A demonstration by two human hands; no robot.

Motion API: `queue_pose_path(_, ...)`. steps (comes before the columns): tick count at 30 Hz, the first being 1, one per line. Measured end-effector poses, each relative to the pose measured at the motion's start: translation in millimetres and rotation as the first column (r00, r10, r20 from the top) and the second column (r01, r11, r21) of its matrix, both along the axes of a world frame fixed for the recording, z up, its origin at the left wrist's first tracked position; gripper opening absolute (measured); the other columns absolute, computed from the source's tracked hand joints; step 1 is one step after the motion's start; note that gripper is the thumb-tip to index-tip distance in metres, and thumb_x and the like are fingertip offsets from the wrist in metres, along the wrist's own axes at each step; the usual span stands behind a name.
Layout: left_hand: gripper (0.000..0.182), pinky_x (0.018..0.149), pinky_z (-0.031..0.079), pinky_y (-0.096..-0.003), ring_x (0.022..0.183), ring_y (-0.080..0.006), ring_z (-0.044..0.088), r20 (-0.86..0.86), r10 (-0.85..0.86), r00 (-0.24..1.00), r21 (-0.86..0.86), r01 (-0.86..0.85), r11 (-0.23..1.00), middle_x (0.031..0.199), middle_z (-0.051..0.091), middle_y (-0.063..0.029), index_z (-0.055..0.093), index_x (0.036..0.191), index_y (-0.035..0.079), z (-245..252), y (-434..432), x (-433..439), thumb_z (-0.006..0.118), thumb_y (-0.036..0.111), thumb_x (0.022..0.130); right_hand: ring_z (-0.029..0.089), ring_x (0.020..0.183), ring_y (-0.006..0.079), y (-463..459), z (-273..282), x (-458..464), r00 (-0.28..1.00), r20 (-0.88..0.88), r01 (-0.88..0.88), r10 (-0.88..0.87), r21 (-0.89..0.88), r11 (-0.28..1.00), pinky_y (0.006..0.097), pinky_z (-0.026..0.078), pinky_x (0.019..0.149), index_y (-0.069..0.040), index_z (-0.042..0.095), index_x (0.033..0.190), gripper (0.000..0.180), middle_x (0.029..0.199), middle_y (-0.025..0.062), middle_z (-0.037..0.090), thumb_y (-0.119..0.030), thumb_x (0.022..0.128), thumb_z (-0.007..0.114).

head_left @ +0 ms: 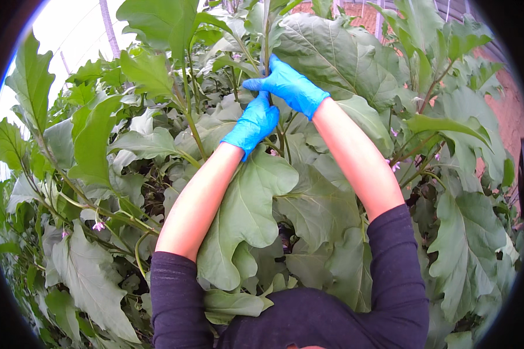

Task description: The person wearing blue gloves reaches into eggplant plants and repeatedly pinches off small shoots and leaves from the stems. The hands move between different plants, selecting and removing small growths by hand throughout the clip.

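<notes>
My left hand (256, 121), in a blue disposable glove, is closed around the upright stem (267, 32) of an eggplant plant. Just above it, my right hand (296, 88) wears a matching glove and grips the same stem, its thumb pointing left across it. The gloves hide the stretch of stem inside them and most fingertips. Below the hands, thinner lower stems (283, 138) come into view. A broad lobed leaf (249, 205) hangs under my left forearm, and another large leaf (332, 56) spreads behind my right hand.
Dense eggplant foliage surrounds both arms. A branching stem (192, 126) rises left of my hands, and a leafy branch (434, 89) stands at right. Small purple flowers (98, 225) hang among the leaves. Posts (109, 28) and a brown wall (508, 100) show behind.
</notes>
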State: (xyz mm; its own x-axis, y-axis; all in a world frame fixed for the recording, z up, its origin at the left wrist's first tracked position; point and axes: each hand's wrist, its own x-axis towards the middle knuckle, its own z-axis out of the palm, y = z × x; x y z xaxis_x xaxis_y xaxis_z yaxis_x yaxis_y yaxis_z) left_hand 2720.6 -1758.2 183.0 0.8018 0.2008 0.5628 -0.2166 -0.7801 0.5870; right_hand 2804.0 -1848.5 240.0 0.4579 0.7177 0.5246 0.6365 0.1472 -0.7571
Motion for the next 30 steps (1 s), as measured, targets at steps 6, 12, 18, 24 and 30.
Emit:
queue_pose_path(6,0.077,0.096,0.043,-0.0361,0.112,-0.0285,0.055,-0.064,-0.346,0.936,-0.347,0.304,0.887,0.137,0.045,-0.0185,0.018,0.149,0.018,5.4,-10.0,-15.9,0.046,0.0,0.079,0.056,0.077,0.017,-6.6,1.7,14.9,0.955,-0.044,0.295,-0.292,0.215,0.931,0.0319,0.049,0.068,0.003,0.051,0.105,0.04,0.09,0.0119,0.059,-0.019,0.078,0.071)
queue_pose_path(12,0.084,0.086,0.053,-0.0383,0.109,-0.0284,0.058,-0.002,-0.527,0.85,-0.614,0.415,0.672,0.138,0.041,-0.0221,-0.011,0.148,0.024,6.8,-11.2,-19.1,0.048,0.011,0.091,0.06,0.086,0.0159,-53.0,-4.2,12.8,0.964,-0.264,0.057,0.042,0.358,0.932,0.0305,0.047,0.079,0.001,0.059,0.111,0.034,0.095,0.009,0.065,-0.014,0.081,0.066)
queue_pose_path(18,0.073,0.082,0.055,-0.0357,0.103,-0.0247,0.062,-0.036,-0.572,0.819,-0.641,0.42,0.642,0.126,0.053,-0.0159,0.007,0.149,0.017,-1.8,0.5,-13.6,0.054,0.025,0.094,0.057,0.102,0.0156,-94.9,-20.3,-23.2,0.958,0.105,-0.288,0.268,0.381,0.879,0.0345,0.045,0.091,-0.002,0.059,0.117,0.035,0.108,0.0047,0.064,-0.017,0.086,0.066)
queue_pose_path(24,0.056,0.089,0.05,-0.039,0.115,-0.0259,0.055,0.13,-0.576,0.807,-0.709,0.481,0.515,0.124,0.056,-0.0134,0.034,0.139,0.011,-9.4,-0.2,-16.5,0.055,0.037,0.094,0.03,0.132,0.0365,-67.6,24.2,-17.7,0.755,0.586,0.277,-0.294,0.122,0.953,0.0445,0.028,0.108,-0.004,0.052,0.125,0.072,0.142,0.0244,0.032,-0.037,0.068,0.081)
queue_pose_path(30,0.047,0.084,0.048,-0.032,0.1,-0.0142,0.059,0.091,-0.45,0.888,-0.677,0.387,0.627,0.115,0.062,-0.0055,0.037,0.14,0.013,-8.7,-15.7,-7.8,0.051,0.025,0.097,0.031,0.128,0.0428,-11.8,35.8,8.6,0.426,0.61,0.373,-0.668,0.554,0.744,0.0451,0.034,0.104,-0.022,0.037,0.142,0.084,0.146,0.0264,0.016,-0.01,0.068,0.075)
